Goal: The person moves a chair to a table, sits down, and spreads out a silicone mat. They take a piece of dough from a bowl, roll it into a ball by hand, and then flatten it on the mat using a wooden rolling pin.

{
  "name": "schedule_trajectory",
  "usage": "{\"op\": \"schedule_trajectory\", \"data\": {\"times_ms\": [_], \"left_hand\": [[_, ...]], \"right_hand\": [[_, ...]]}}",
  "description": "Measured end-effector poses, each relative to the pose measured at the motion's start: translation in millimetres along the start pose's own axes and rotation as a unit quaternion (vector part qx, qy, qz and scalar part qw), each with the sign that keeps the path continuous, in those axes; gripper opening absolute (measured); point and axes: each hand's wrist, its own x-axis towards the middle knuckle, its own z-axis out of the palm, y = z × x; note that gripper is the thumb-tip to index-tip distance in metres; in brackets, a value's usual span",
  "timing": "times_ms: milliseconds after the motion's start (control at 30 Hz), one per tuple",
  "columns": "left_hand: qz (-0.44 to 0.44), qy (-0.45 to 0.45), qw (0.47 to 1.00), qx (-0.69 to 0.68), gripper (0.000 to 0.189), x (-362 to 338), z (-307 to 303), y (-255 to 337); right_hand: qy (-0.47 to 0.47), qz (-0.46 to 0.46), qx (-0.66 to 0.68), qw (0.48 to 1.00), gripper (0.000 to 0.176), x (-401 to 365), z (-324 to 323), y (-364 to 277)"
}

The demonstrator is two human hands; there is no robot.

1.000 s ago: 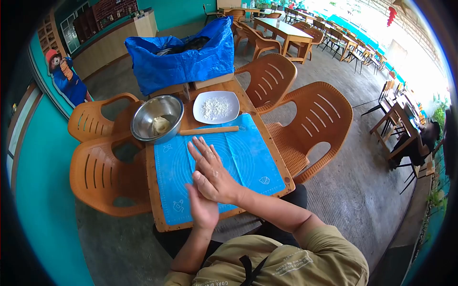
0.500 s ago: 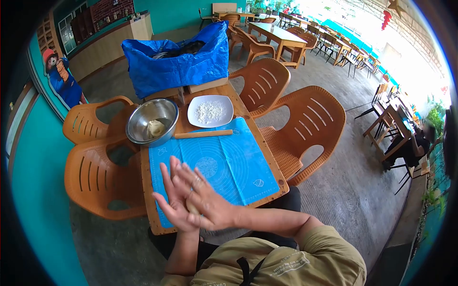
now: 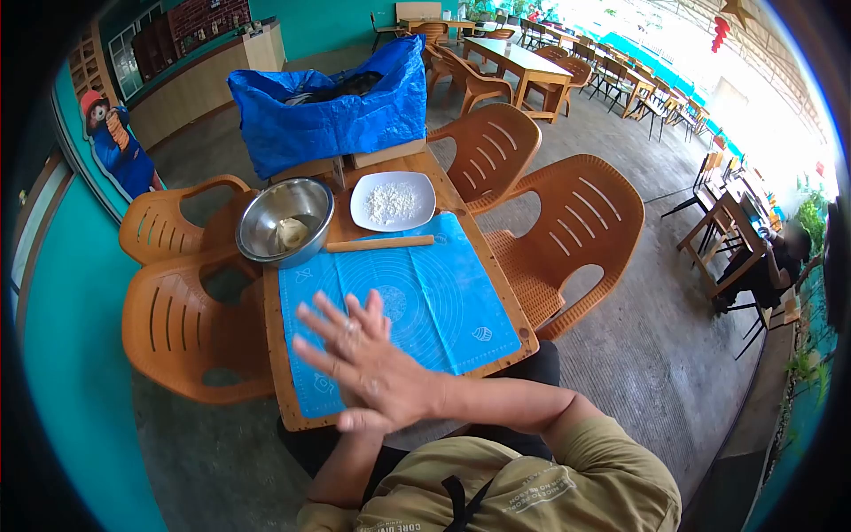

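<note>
My right hand (image 3: 381,377) lies across my left hand (image 3: 373,317), palm to palm, above the near edge of the blue baking mat (image 3: 461,310). The right fingers are stretched and spread, with a ring on one. Most of the left hand is covered; its fingertips show beyond the right hand. A small pale piece of dough, visible between the palms half a second ago, is hidden now. More dough (image 3: 291,234) sits in the steel bowl (image 3: 257,222) at the table's far left. A wooden rolling pin (image 3: 381,243) lies across the mat's far edge.
Beside the bowl stands a white dish (image 3: 425,222) of white powder (image 3: 390,203). A big blue bag (image 3: 328,129) occupies the table's far end. Brown plastic chairs (image 3: 576,239) flank both sides. A person (image 3: 771,262) sits at a table far right.
My right hand has slid over the left palm and turned, now covering the dough and most of the left hand. The view has shifted slightly; things on the table stay put.
</note>
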Motion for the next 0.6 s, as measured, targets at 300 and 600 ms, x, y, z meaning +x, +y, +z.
{"op": "schedule_trajectory", "data": {"times_ms": [300, 600], "left_hand": [[0.164, 0.066, 0.981, -0.076, 0.085, -8.1, -0.8, -34.9], [-0.043, 0.161, 0.950, -0.265, 0.073, 15.8, -33.7, -12.9]], "right_hand": [[-0.046, 0.047, -0.020, 0.998, 0.085, -12.2, 27.6, 6.2], [0.125, 0.237, -0.011, 0.963, 0.057, -23.0, 6.7, 25.9]]}}
